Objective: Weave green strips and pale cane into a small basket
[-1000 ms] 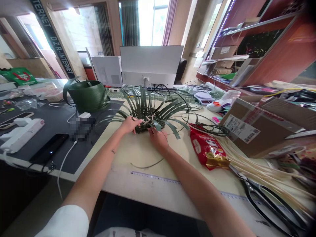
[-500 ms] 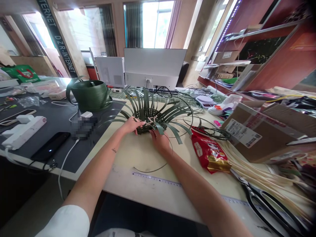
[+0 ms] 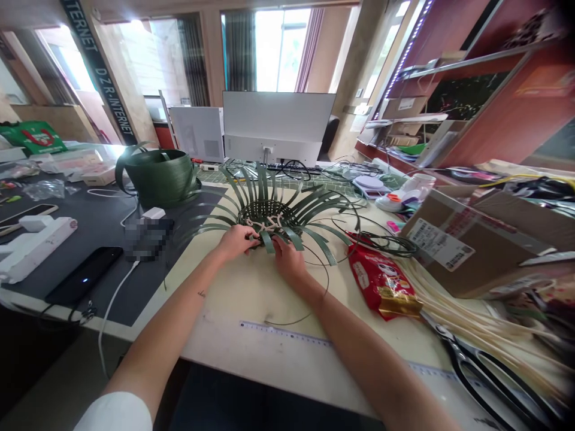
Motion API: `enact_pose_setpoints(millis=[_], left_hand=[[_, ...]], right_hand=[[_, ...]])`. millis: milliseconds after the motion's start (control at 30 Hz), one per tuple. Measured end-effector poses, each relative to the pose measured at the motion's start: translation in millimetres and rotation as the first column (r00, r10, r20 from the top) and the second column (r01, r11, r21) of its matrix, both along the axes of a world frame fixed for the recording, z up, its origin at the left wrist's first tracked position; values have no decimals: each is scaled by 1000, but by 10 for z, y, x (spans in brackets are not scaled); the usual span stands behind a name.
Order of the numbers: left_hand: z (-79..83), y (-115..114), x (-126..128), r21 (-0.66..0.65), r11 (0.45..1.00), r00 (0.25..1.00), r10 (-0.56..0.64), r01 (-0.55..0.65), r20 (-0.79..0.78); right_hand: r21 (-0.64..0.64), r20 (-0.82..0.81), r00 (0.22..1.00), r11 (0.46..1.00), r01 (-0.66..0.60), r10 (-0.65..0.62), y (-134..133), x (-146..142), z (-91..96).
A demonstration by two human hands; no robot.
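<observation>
Thin loose strand now loops wider past the right wrist. Left hand fingers clamp the basket rim to steady it on the counter. Right hand fingers pinch a green strip just beside them, ready for weaving.

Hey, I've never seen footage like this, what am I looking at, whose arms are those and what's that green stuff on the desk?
No machine here: the picture comes from a camera worn on a person's head, looking forward and down, so the two bare arms are that person's own. The left hand and right hand both grip the near edge of a half-woven green basket, whose loose strips fan outward. It sits on a pale table. Left of it are a coil of green strip and a dark phone; right of it lie a red snack packet, a cardboard box, pale reeds and scissors. A monitor stands behind.
</observation>
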State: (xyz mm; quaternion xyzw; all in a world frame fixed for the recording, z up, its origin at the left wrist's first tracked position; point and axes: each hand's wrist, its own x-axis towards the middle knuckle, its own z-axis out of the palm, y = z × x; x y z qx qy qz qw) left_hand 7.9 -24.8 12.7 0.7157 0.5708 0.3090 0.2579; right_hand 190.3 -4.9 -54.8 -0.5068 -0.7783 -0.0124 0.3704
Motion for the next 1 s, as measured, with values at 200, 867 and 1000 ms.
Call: enact_pose_setpoints(millis=[200, 867, 1000], left_hand=[[-182, 32, 22, 72, 994, 997, 78, -78, 6], [-185, 75, -75, 55, 998, 998, -15, 12, 55], [-193, 79, -88, 68, 997, 999, -34, 31, 38]], right_hand=[[-115, 101, 995, 993, 29, -18, -144, 38, 188], [-651, -528, 840, 694, -308, -122, -932, -229, 322], [-376, -82, 975, 913, 160, -205, -737, -114, 387]])
